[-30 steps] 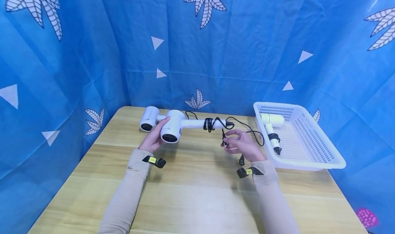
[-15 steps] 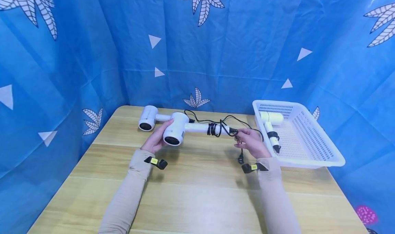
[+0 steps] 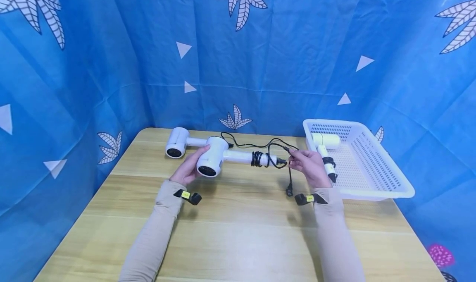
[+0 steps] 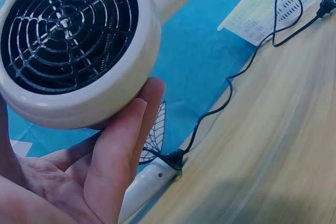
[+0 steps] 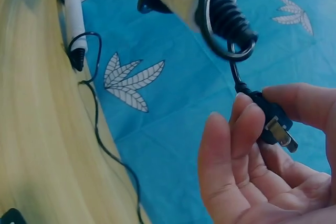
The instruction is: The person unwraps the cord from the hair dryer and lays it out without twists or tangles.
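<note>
My left hand (image 3: pixel 190 167) grips the barrel of a white hair dryer (image 3: pixel 210 158), holding it above the table with its handle pointing right. A black cord (image 3: pixel 256 158) is wound round that handle. Between thumb and fingers, my right hand (image 3: pixel 310 166) pinches the black plug (image 5: pixel 270 116) at the cord's end, its metal prongs showing in the right wrist view. Behind, a second white hair dryer (image 3: pixel 178 142) lies on the table, its loose cord (image 3: pixel 253 144) running right and its plug (image 3: pixel 289 190) lying near my right wrist.
At the right stands a white plastic basket (image 3: pixel 390 187), holding another white hair dryer (image 3: pixel 326 141) with its cord wound on the handle. A blue patterned curtain (image 3: pixel 238 67) hangs round the wooden table (image 3: pixel 238 232).
My right hand has moved right and gripped the wound cord's plug, drawing it out past the handle's end. The held hair dryer has shifted slightly right and its handle end has dropped a little.
</note>
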`<control>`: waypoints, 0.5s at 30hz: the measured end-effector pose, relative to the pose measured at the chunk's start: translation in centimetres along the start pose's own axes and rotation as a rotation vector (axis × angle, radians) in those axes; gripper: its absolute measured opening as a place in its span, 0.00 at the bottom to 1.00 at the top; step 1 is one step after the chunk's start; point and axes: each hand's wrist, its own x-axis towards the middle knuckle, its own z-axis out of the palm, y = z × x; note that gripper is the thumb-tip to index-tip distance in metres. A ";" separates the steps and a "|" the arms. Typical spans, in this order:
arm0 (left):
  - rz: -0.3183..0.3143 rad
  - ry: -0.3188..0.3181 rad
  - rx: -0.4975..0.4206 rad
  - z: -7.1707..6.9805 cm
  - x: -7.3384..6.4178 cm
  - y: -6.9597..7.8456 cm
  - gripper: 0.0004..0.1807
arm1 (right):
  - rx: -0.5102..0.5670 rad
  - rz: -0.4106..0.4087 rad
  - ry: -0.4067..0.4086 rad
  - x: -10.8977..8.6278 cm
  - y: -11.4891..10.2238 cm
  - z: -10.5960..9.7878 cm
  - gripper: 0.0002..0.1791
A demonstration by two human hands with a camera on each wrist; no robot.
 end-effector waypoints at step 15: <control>-0.011 0.023 0.002 -0.1 -0.2 0.3 0.37 | -0.125 -0.101 0.026 -2.5 -2.9 1.7 0.11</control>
